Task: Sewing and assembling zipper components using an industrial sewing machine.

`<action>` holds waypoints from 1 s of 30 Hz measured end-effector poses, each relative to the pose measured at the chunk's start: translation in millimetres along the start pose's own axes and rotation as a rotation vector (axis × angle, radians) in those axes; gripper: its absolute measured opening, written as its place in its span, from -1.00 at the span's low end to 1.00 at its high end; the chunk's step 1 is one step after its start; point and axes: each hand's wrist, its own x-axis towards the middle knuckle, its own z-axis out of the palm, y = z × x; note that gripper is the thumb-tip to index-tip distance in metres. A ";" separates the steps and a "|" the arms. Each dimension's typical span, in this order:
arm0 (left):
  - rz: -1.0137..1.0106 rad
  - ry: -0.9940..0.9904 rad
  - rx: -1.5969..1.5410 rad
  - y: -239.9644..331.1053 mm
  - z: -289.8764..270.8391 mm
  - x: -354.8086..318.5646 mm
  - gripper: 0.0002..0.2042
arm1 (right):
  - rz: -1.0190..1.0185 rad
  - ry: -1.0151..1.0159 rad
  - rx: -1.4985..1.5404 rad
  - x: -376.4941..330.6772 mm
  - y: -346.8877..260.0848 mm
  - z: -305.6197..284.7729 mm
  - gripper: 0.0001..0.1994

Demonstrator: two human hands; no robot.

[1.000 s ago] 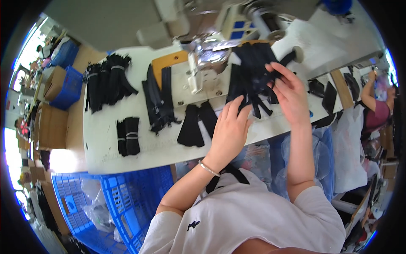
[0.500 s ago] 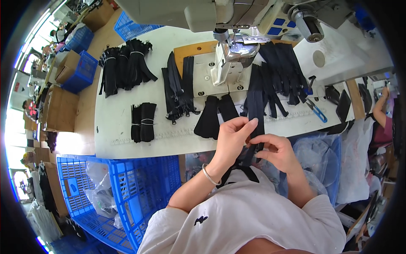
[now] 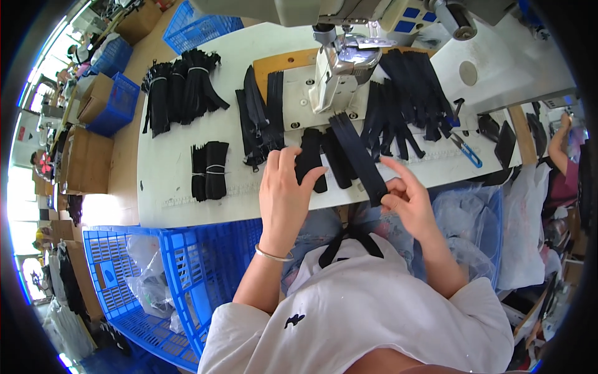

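My right hand (image 3: 408, 198) pinches the near end of a long black zipper (image 3: 359, 159), which slants away toward the sewing machine (image 3: 339, 78). The left hand (image 3: 284, 190) is open, thumb and fingers apart, at a stack of short black fabric strips (image 3: 309, 159) on the table's front part; the thumb lies over the stack. A second black stack (image 3: 337, 163) lies between it and the zipper, partly covered by the zipper. Loose black zippers (image 3: 258, 118) lie left of the machine bed, and several more (image 3: 414, 93) fan out to its right.
Tied black zipper bundles (image 3: 184, 87) and a smaller banded bundle (image 3: 210, 169) lie on the white table (image 3: 168, 209). Blue-handled thread snips (image 3: 467, 151) are at the right. A blue crate (image 3: 171, 249) with plastic bags stands front left. Another person's arm (image 3: 560, 143) shows far right.
The left hand has let go of the zipper and moved left to the fabric stack, its fingers spreading. My right hand has moved slightly forward and right, still holding the zipper, now stretched out on the table.
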 end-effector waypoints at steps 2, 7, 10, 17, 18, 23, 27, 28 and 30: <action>-0.010 -0.031 0.018 -20.6 11.2 -6.1 -0.63 | 0.054 0.004 0.062 5.4 4.3 -4.7 -0.69; -0.023 -0.003 0.086 -22.7 17.0 -10.7 -0.67 | 0.085 -0.037 0.047 10.2 18.5 -5.6 -0.85; 0.115 0.087 0.198 -20.5 16.9 -12.5 -0.71 | 0.093 -0.008 0.052 10.9 12.5 -2.3 -0.88; 0.089 0.091 0.239 -16.5 16.9 -16.3 -0.76 | 0.007 0.016 -0.102 19.3 -0.2 -1.6 -0.85; 0.077 0.090 0.215 -18.4 16.2 -16.8 -0.77 | -0.065 0.010 -0.150 26.9 -12.9 -2.1 -0.81; 0.031 0.232 0.031 -15.3 16.5 -13.4 -0.88 | -0.224 -0.080 -0.192 95.7 -78.5 -28.3 -0.71; -0.149 0.146 -0.456 -18.6 9.9 -11.7 -0.89 | -0.241 -0.175 -0.076 120.6 -118.0 -33.4 -0.77; -0.260 0.129 -0.610 -18.7 7.4 -13.7 -0.89 | -0.272 -0.175 -0.134 118.7 -126.8 -33.2 -0.77; -0.291 0.128 -0.779 -17.5 2.7 -11.9 -0.89 | -0.371 -0.161 -0.148 110.4 -138.5 -31.9 -0.75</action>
